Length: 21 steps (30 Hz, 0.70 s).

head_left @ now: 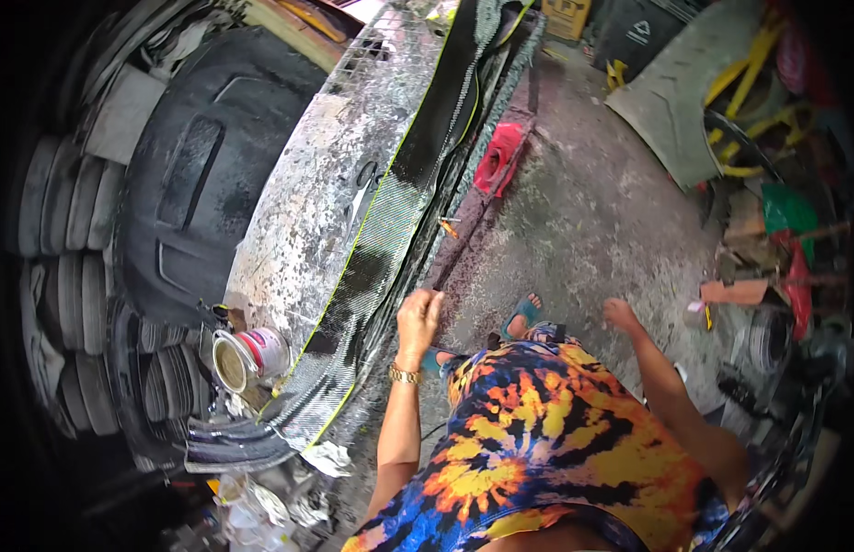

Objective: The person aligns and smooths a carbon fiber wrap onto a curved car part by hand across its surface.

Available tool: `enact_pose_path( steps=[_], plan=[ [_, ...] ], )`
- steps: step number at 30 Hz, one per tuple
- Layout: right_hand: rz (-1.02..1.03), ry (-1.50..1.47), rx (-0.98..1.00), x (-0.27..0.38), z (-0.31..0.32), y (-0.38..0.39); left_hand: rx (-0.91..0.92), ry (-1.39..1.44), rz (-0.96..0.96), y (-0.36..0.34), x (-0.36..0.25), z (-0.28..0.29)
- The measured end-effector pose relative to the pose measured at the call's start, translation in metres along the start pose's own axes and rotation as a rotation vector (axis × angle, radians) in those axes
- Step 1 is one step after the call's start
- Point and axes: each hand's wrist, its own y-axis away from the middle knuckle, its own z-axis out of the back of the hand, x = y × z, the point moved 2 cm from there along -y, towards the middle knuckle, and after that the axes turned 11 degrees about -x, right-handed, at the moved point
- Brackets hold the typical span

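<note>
- Inspecting remotely, I locate the long woven strip (387, 221) along the near edge of the speckled table (298, 184), its yellow-green border exposed.
- Left hand (419, 327): fingers curled, beside the table edge near the strip; I cannot tell whether they pinch anything.
- Right hand (618, 315): fingers loosely curled, well apart from the table; I see nothing in it, though the palm is hidden.
- Risk, in my judgement: the strip could slip or fray if the gold wristband (405, 374) snags its loose side.
- Risk: a sweep of the strip's lower end could tip the can onto the weave.
- Risk: a knock could drop the orange-handled tool (448, 227).
- Containers: the red-labelled can (252, 359) shows a tan interior, wet or dried unclear; contents of the translucent plastic containers (261, 515) are indeterminable.
</note>
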Motion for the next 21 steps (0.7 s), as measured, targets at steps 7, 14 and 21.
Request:
enact_pose_path(
  steps=[7, 14, 21],
  plan=[
    [0.122, 0.019, -0.117, 0.090, 0.161, -0.120, -0.364, -0.400, 0.005, -0.135, 0.059, -0.016],
    [0.409, 0.036, 0.146, 0.279, 0.062, -0.198, -0.061, -0.384, 0.294, -0.217, 0.123, -0.043],
    [0.527, 0.396, 0.321, 0.398, 0.038, -0.193, 0.055, -0.327, 0.364, -0.264, 0.121, -0.067]
  ],
)
